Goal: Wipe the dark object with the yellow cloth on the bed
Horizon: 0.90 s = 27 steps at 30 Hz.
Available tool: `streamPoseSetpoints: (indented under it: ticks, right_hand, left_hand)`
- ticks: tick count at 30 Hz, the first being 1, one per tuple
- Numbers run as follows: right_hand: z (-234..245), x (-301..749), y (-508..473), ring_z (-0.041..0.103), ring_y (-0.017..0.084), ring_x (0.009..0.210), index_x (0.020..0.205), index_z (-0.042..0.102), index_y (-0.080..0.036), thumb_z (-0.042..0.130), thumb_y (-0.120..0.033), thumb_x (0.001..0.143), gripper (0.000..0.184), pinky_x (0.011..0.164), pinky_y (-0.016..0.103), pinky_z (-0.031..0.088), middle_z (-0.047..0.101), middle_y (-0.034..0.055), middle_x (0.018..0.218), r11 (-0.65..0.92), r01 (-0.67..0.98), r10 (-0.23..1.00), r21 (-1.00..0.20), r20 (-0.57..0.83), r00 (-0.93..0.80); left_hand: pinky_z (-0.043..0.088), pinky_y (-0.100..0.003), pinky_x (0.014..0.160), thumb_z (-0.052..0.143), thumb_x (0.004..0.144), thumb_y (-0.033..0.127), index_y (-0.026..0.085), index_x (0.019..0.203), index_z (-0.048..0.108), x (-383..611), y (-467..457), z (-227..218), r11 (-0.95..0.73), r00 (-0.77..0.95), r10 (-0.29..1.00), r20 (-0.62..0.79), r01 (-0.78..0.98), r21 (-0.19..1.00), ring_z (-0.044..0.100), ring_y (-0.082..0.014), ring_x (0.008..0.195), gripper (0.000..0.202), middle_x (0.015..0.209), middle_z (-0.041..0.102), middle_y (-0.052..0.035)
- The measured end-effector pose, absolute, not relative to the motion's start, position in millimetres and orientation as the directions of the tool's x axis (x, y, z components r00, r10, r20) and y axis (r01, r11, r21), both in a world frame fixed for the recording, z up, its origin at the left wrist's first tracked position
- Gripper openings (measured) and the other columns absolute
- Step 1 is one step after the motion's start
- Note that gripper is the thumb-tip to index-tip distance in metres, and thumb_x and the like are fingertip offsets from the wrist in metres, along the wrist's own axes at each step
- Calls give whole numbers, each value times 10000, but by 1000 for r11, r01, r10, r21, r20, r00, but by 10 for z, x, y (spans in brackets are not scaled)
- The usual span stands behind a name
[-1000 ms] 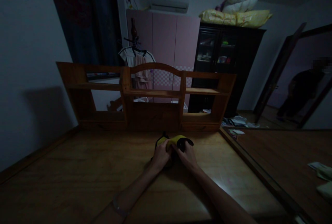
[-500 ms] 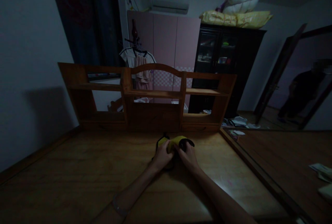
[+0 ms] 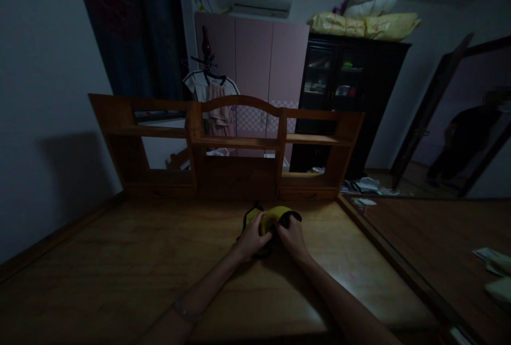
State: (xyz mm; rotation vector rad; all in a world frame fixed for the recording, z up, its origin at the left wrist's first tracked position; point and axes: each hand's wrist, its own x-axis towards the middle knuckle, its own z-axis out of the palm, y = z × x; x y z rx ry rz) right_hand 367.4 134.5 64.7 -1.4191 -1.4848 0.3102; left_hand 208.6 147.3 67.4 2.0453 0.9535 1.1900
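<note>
Both my hands rest on a small yellow and black cloth (image 3: 273,214) that lies on a wooden board (image 3: 120,260) in a dim room. My left hand (image 3: 250,238) is closed on the cloth's left side. Pressed against it on the other side, my right hand (image 3: 293,237) grips the cloth's right part with bent fingers. The cloth bunches up between the two hands. A thin bracelet shows on my left wrist.
A wooden shelf unit (image 3: 235,142) stands upright at the board's far edge. Behind it are a pink wardrobe (image 3: 255,63), a dark cabinet (image 3: 343,84) with bedding on top, and hanging clothes. A person (image 3: 463,137) stands in the doorway at right. Papers lie on the floor at right.
My hands and the cloth have slid slightly away from me, toward the shelf unit. The grip looks the same.
</note>
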Motion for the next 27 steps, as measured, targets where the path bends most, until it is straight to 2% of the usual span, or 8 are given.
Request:
streamPoseSetpoints:
  ticks: [5, 10, 16, 22, 27]
  right_hand:
    - [633, 3680, 1355, 621, 251, 868, 1013, 616, -164, 557, -277, 747, 295, 748, 344, 488, 662, 96, 938, 295, 594, 856, -749, 483, 185]
    - [626, 3627, 1329, 625, 262, 889, 1026, 621, -197, 590, -254, 707, 326, 768, 364, 492, 665, 77, 950, 331, 599, 857, -729, 498, 133]
    - [633, 3600, 1306, 614, 267, 928, 1076, 602, -183, 598, -286, 719, 372, 799, 375, 485, 657, 90, 990, 349, 620, 853, -702, 513, 101]
    - [653, 3576, 1303, 622, 249, 882, 1016, 618, -160, 606, -269, 712, 323, 760, 333, 484, 663, 90, 939, 319, 656, 866, -685, 492, 93]
    - [709, 3541, 1246, 625, 237, 761, 881, 621, -136, 618, -413, 747, 308, 651, 289, 454, 661, 94, 815, 265, 699, 877, -665, 468, 112]
  left_hand:
    - [443, -314, 891, 521, 799, 278, 177, 1159, 507, 2087, 1410, 779, -553, 324, 821, 469, 248, 796, 575, -193, 1015, 374, 1117, 617, -73]
    - [444, -319, 862, 483, 800, 214, 194, 1063, 537, 2087, 1391, 796, -554, 268, 832, 485, 402, 729, 585, -190, 952, 268, 1006, 636, -54]
    - [438, -332, 889, 436, 813, 148, 182, 1094, 509, 2123, 1396, 734, -561, 262, 824, 503, 503, 657, 584, -197, 993, 292, 1056, 623, -92]
    - [435, -330, 890, 443, 801, 122, 152, 1175, 494, 2131, 1439, 668, -476, 213, 865, 453, 633, 611, 590, -222, 1011, 379, 1083, 634, -123]
    - [454, -319, 839, 421, 794, 108, 160, 1163, 528, 2116, 1454, 653, -404, 187, 899, 395, 700, 589, 617, -228, 954, 388, 1025, 666, -115]
